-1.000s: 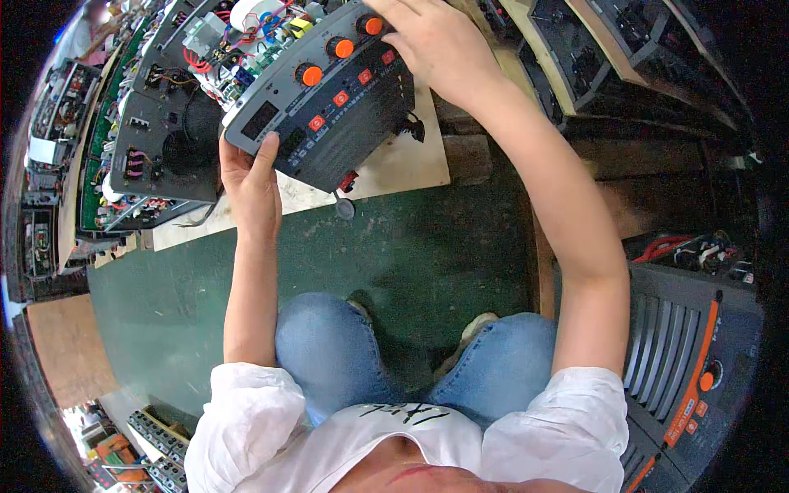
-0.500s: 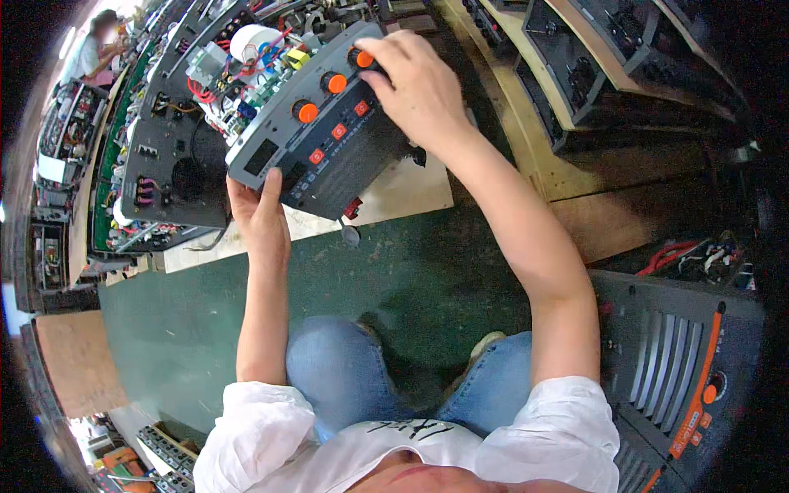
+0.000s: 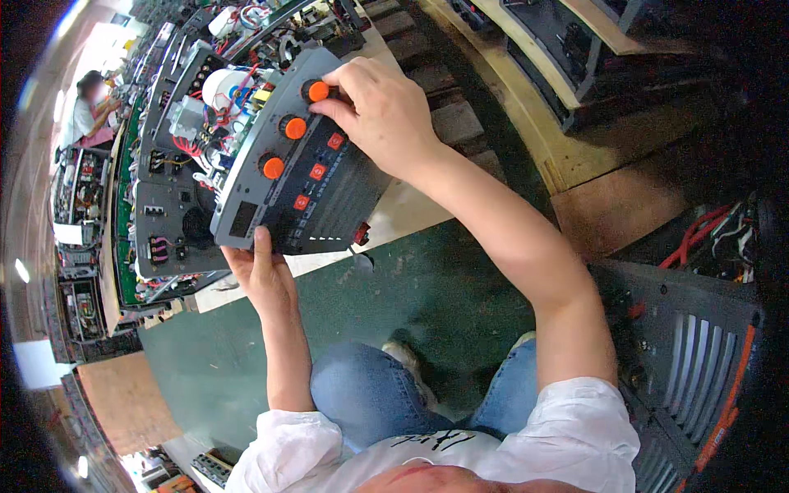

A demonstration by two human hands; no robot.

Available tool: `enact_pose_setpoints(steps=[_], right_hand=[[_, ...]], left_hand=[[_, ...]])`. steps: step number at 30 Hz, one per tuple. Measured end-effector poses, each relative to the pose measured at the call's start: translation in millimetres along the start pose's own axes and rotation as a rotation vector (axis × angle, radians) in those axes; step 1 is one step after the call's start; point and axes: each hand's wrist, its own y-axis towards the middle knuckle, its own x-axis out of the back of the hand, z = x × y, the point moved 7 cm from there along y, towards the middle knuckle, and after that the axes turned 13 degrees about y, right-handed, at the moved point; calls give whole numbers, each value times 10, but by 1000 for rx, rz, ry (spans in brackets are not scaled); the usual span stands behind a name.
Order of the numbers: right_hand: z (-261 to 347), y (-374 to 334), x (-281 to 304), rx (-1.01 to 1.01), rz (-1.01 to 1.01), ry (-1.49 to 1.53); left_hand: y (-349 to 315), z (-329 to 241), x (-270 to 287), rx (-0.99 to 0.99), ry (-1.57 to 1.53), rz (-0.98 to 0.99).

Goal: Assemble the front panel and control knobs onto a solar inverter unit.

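Note:
A grey-and-black control panel (image 3: 316, 215) with three orange-capped knobs stands tilted before me, upper left of centre. My left hand (image 3: 268, 281) grips its lower left corner, the thumb on the front beside a small dark display (image 3: 243, 219) and the fingers hidden behind. Thumb and fingers of my right hand (image 3: 380, 115) are closed around the uppermost knob (image 3: 318, 91). The middle knob (image 3: 295, 127) and the lowest knob (image 3: 272, 168) are untouched. Wires and components (image 3: 226, 92) show behind the panel. A red part (image 3: 362, 233) sits at its lower right edge.
Open machine housings (image 3: 177, 218) with wiring line the left side. A slatted grey machine casing (image 3: 670, 345) stands at my right, below red cables (image 3: 694, 234). Wooden shelving (image 3: 567, 49) is at the upper right, above the green floor (image 3: 345, 300). Another person (image 3: 86, 119) sits far left.
The view has shifted, so the panel and both hands appear lower and further left. My right hand stays at the uppermost knob and my left hand keeps its hold on the corner.

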Motion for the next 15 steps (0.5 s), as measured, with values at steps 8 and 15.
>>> enact_pose_setpoints(steps=[8, 15], right_hand=[[-109, 19, 65, -185, 71, -7], [162, 171, -79, 153, 200, -121]], left_hand=[[-25, -8, 10, 19, 11, -38], [-33, 64, 98, 39, 99, -99]])
